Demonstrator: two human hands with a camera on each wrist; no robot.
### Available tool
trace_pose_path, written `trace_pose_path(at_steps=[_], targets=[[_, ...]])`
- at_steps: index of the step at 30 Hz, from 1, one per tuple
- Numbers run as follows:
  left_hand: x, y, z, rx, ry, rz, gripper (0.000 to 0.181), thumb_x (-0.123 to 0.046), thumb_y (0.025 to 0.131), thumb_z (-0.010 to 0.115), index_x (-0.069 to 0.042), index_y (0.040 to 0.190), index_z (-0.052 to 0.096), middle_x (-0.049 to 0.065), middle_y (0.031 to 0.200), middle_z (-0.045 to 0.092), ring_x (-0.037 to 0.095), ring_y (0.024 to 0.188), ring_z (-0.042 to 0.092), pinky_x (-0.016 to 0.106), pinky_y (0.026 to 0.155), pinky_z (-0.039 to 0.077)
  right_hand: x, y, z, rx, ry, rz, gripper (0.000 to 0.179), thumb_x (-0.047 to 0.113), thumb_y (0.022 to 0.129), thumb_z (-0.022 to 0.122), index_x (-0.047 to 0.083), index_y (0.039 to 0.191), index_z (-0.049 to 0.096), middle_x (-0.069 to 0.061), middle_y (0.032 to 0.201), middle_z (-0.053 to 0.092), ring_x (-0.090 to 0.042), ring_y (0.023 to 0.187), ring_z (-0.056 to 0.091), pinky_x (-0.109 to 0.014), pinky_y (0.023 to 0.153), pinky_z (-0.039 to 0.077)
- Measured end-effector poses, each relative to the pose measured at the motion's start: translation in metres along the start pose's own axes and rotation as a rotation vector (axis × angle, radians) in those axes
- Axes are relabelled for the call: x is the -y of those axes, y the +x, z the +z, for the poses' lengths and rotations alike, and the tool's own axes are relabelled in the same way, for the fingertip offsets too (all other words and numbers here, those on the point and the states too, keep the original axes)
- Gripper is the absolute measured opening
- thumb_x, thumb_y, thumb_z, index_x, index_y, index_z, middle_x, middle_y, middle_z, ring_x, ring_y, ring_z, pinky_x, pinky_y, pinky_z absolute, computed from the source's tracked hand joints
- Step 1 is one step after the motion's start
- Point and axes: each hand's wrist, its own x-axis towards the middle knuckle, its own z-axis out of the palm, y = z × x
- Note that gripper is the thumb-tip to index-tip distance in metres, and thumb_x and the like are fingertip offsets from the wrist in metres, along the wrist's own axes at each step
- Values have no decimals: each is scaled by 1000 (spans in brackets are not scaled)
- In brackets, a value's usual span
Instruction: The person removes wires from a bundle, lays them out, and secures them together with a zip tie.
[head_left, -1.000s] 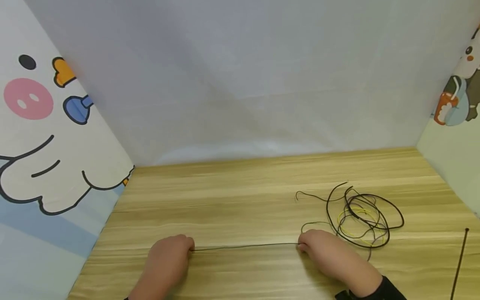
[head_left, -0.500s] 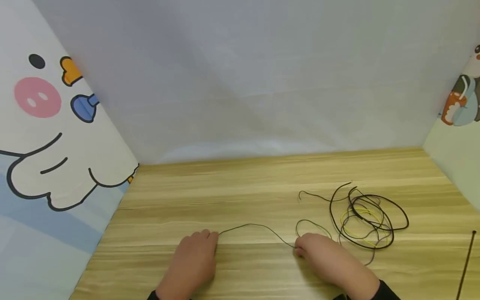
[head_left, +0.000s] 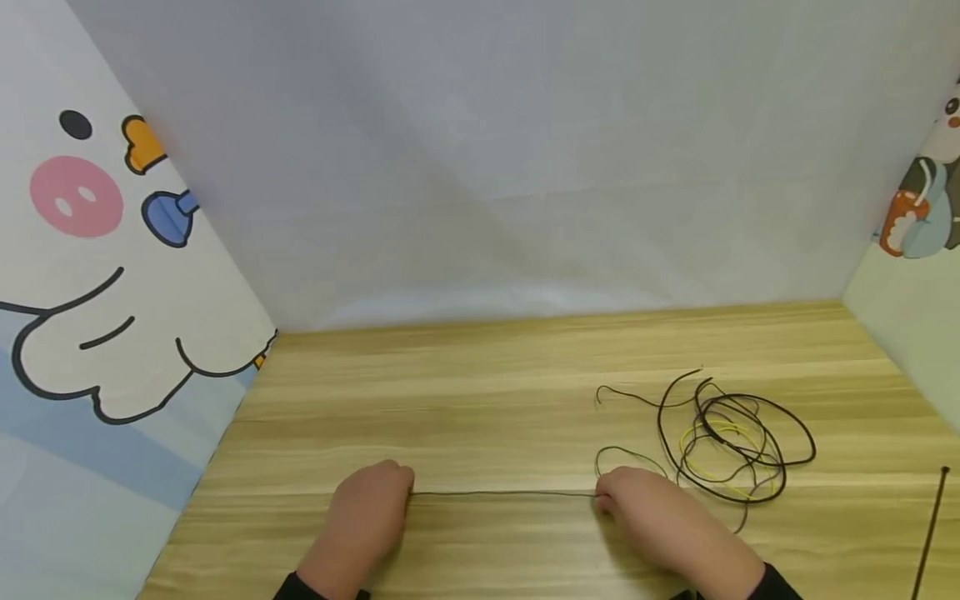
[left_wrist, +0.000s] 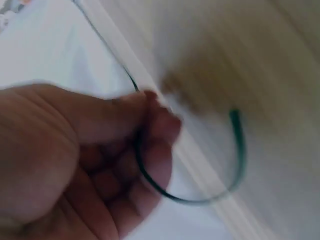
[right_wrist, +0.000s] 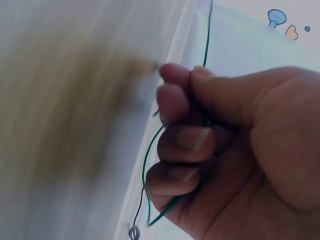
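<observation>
A thin dark green cord runs straight and low over the wood-grain table between my two hands. My left hand pinches it between thumb and fingertips. In the left wrist view, the cord's free end curls out beyond the fingers of my left hand. My right hand pinches the cord farther along. Past that grip the cord's slack loops behind the curled fingers of my right hand. In the head view this slack leads toward a tangle of cords.
The tangle, at the right of the table, includes thicker black cord, thin dark strands and a yellow cord. A straight dark rod-like thing lies near the right edge. A pale back wall and printed side walls enclose the table.
The cord was straight, then bowed slackly as my left hand came right and forward; now that hand is back leftward and the cord is straight again. My right hand has barely moved.
</observation>
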Motion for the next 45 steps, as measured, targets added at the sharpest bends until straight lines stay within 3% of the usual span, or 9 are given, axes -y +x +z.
trace_pose_path(at_steps=[4,10,14,18,21,27,33,40,45], targets=[[23,-5,-1,16,-14,23,21,-2,92,74,-16,79,65,-5,73,52,14,66,56,33,62,50,-6,-3,-5,9,-23,17,19,14,100,67,21,82,65,11,81,60,-12,81,62,-43,80,53],[50,-14,2,55,-5,-6,21,4,91,71,-14,85,62,-4,80,56,17,74,61,36,66,53,-19,-9,-11,-2,-64,30,20,14,99,68,23,81,65,14,77,58,-8,76,58,-40,76,53],[64,-20,4,49,-23,-23,22,8,89,69,-13,88,64,-2,84,59,20,78,63,38,67,54,-28,-14,-17,-17,-74,0,22,16,100,68,24,80,64,15,74,53,-3,71,51,-36,70,50],[76,-23,5,60,-46,-49,23,10,90,67,-13,92,65,-3,86,59,18,77,61,37,67,53,-37,-20,-24,-30,-83,25,23,16,100,67,23,79,62,14,72,49,-5,67,45,-34,67,46],[84,-25,3,70,-51,-56,23,11,91,66,-12,95,65,-2,87,58,17,78,60,37,68,53,-43,-24,-29,-51,-99,52,20,16,99,68,23,80,65,14,74,53,-6,70,50,-36,69,48],[94,-28,-3,101,-45,-75,24,14,90,64,-10,95,66,1,89,60,19,80,63,40,70,54,-51,-29,-37,-79,-130,88,9,14,95,74,20,89,76,9,87,71,-21,87,70,-48,84,55],[102,-29,-11,114,-9,-111,17,6,94,67,-11,96,67,-1,88,59,19,77,63,39,65,54,-52,-30,-41,-97,-183,137,8,16,92,76,19,85,77,4,86,73,-26,85,71,-51,81,55],[104,-25,-8,118,-15,-97,21,10,92,66,-10,96,66,0,87,59,19,77,62,39,67,54,-51,-29,-40,-111,-263,167,23,20,89,81,22,72,66,7,71,61,-16,67,58,-43,63,49],[98,-20,-1,109,-8,-74,14,2,94,67,-12,91,65,-2,81,58,19,74,62,39,65,52,-48,-24,-38,-28,-257,204,25,18,90,80,17,77,59,5,70,54,-15,64,47,-36,58,42]])
